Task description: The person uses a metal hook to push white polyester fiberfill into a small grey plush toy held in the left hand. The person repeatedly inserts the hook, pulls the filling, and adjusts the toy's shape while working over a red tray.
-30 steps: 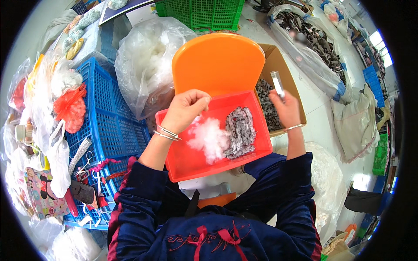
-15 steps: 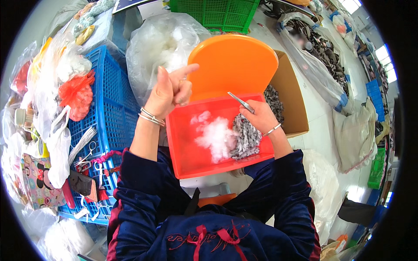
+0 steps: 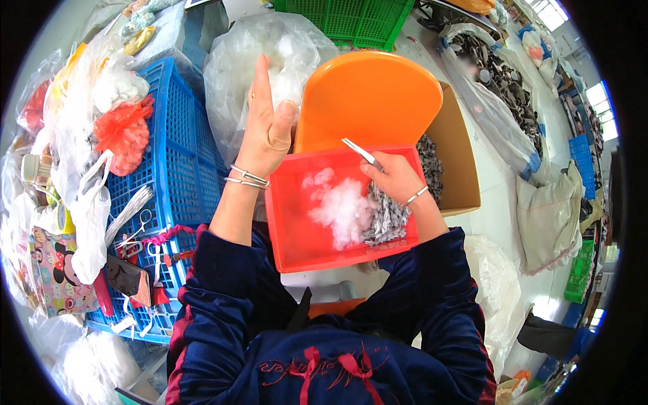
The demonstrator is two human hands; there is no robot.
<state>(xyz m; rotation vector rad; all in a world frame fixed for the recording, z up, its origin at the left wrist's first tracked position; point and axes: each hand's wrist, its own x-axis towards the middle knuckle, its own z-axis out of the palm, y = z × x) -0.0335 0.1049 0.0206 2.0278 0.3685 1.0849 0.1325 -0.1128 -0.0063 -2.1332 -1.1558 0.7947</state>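
Note:
My left hand [image 3: 266, 128] is raised at the upper left of the red tray [image 3: 290, 250], fingers stretched and thumb apart, with nothing in it. Closed around metal tweezers [image 3: 359, 151], my right hand [image 3: 397, 179] hovers over the tray's right side, the tips pointing up and left. White fluffy stuffing [image 3: 343, 214] lies in the middle of the tray. Beside it, partly under my right hand, is a heap of small grey-and-black patterned pieces [image 3: 388, 223]. The tray rests across my lap and against an orange stool seat [image 3: 370, 101].
A clear bag of white stuffing [image 3: 236, 88] stands behind my left hand. To the left, a blue crate [image 3: 192, 155] carries bags, scissors and a phone [image 3: 128, 278]. A cardboard box [image 3: 459, 155] with more grey pieces is at the right; a green crate [image 3: 351, 23] stands at the back.
My left hand has gone from curled fingers with the index pointing right to straight fingers pointing up. My right hand still holds the tweezers, slightly higher against the tray.

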